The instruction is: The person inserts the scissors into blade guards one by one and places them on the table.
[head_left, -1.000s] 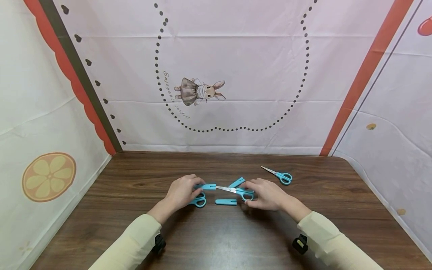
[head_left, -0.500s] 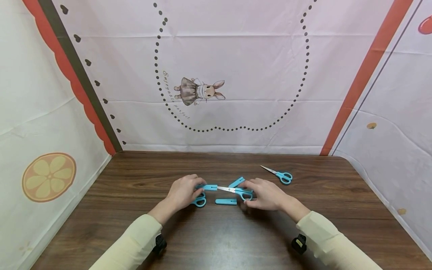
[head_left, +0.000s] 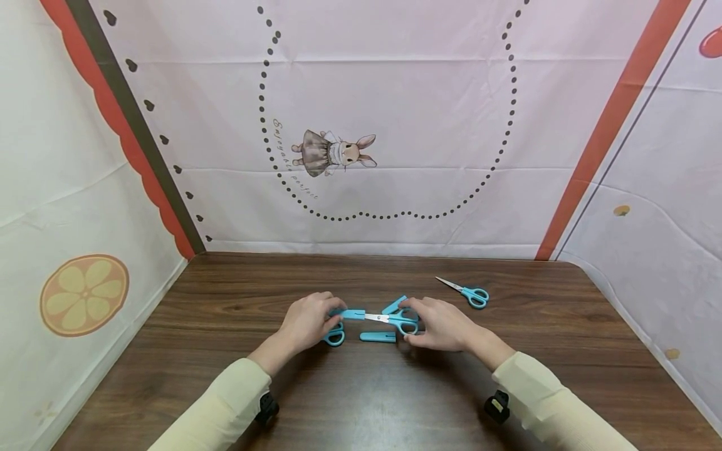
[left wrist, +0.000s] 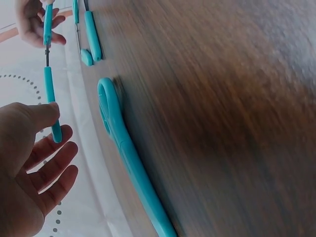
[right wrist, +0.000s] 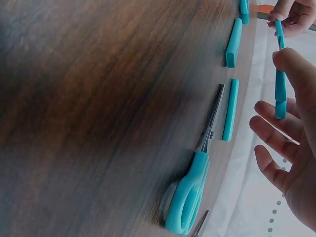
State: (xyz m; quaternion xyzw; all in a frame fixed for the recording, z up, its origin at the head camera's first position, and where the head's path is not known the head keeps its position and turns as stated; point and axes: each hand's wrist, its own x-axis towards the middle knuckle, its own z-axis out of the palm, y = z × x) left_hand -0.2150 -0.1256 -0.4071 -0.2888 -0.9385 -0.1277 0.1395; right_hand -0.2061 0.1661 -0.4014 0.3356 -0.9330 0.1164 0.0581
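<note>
My left hand (head_left: 307, 321) pinches a light-blue blade sheath (head_left: 353, 314) between thumb and fingers. Its mouth faces right, with the tips of a pair of scissors (head_left: 403, 321) inside; part of the bare blade shows. By the blue handles, my right hand (head_left: 444, 324) holds those scissors. In the left wrist view, both held pieces are in line above the table. Below my left hand lies another pair of scissors (left wrist: 109, 106), a blue sheath (left wrist: 145, 190) over its blades. Under my right hand, the right wrist view shows bare-bladed scissors (right wrist: 187, 195) on the table.
Two loose blue sheaths lie on the brown table (head_left: 361, 401): a front sheath (head_left: 378, 337) and a slanted rear sheath (head_left: 393, 305). Farther back on the right are bare scissors (head_left: 475, 297), tips pointing left. A patterned cloth (head_left: 429, 125) hangs behind the table.
My right hand has moved slightly left with the scissors, and the sheath in my left hand has shifted slightly right. The blade tips have gone into the sheath, leaving less blade showing.
</note>
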